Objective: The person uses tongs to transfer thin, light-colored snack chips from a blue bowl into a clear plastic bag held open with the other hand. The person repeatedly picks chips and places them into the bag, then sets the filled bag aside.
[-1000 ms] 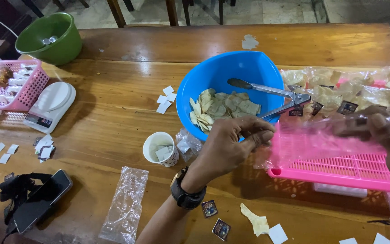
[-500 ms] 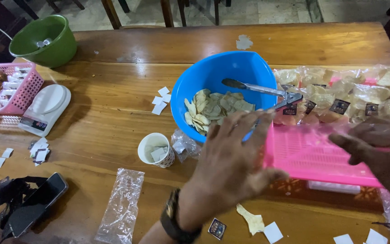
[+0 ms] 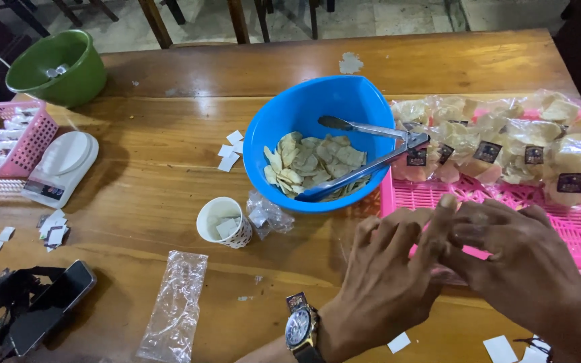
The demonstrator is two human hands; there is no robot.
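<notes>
Together, the left hand (image 3: pixel 384 275) and right hand (image 3: pixel 526 262) meet fingertip to fingertip over the pink tray (image 3: pixel 573 225) near the table's right edge — whether they pinch anything cannot be told.

Both hands meet low in the view, backs up. The left hand (image 3: pixel 381 289), a wristwatch (image 3: pixel 300 329) on its wrist, spreads its fingers toward the right hand (image 3: pixel 526 269), whose fingers point left; their fingertips overlap, pinched together.
</notes>
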